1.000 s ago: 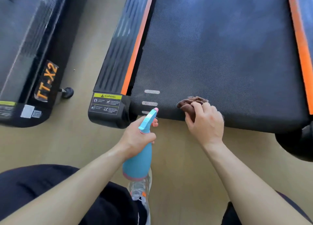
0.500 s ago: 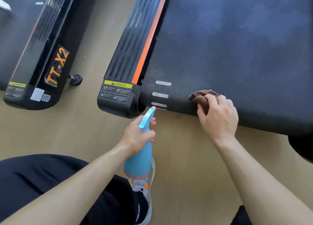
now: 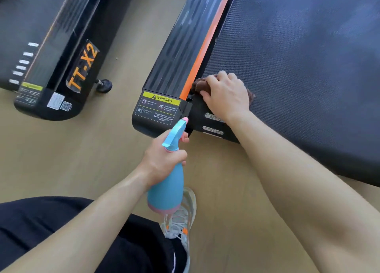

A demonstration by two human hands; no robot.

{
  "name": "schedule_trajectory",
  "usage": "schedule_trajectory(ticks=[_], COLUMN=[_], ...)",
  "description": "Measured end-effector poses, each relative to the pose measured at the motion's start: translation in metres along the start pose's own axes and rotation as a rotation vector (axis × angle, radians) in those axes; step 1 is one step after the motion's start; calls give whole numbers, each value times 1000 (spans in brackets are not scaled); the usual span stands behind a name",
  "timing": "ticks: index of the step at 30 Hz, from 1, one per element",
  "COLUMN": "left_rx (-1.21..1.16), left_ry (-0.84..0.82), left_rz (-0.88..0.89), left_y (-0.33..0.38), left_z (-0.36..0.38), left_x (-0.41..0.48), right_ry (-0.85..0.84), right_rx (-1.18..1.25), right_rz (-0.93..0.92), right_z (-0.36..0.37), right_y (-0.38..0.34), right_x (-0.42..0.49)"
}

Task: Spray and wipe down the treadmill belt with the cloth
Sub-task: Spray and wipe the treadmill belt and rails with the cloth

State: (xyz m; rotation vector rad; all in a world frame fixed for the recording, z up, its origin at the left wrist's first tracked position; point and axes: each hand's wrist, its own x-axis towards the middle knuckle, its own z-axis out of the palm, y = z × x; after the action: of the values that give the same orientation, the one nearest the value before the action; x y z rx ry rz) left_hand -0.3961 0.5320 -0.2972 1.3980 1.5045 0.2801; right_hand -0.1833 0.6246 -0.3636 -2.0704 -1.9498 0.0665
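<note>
Wood-look floor fills the middle, pale tan, w/ two machines on it. Over at 10 o'clock sits a second treadmill, black, orange "TT-X2" lettering on its side rail, a white QR sticker at its end cap and a small black wheel poking out beside it.

From 12 to 3 o'clock it's the treadmill belt, dark and finely textured, running off the top & right edges. Along its left side: a ribbed black rail, then an orange stripe right against the belt. Yellow warning label on the end cap, just left of centre. White dash marks on the belt's near end, partly hidden by the right wrist.

Cloth, brown & bunched, is on the belt's left edge, touching the orange stripe, approx 1 o'clock from centre. Right hand sits on top, knuckles up, fingers curled over and gripping it, pressing it to the belt; a bit of cloth peeks out the hand's right side too. Forearm runs back down to 5 o'clock.

Left hand, dead centre, is wrapped tight round the neck of a blue spray bottle, one fingertip showing under the nozzle. Pink-tipped nozzle points to 12, twd the end cap; bottle body hangs to 6 o'clock, over a pale sneaker. Dark trousers at 7 o'clock.
</note>
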Motion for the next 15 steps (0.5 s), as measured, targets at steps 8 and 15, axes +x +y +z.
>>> schedule_trajectory(ticks=[8, 15], left_rx=[-162, -178], left_ry=[86, 36], left_rz=[-14, 9], left_y=[34, 64], left_z=[-21, -53], left_x=[22, 30], right_ry=[31, 23], right_rx=[-107, -30], right_rz=[-362, 45], right_z=[-15, -4], right_y=[36, -10], right_x=[-97, -12])
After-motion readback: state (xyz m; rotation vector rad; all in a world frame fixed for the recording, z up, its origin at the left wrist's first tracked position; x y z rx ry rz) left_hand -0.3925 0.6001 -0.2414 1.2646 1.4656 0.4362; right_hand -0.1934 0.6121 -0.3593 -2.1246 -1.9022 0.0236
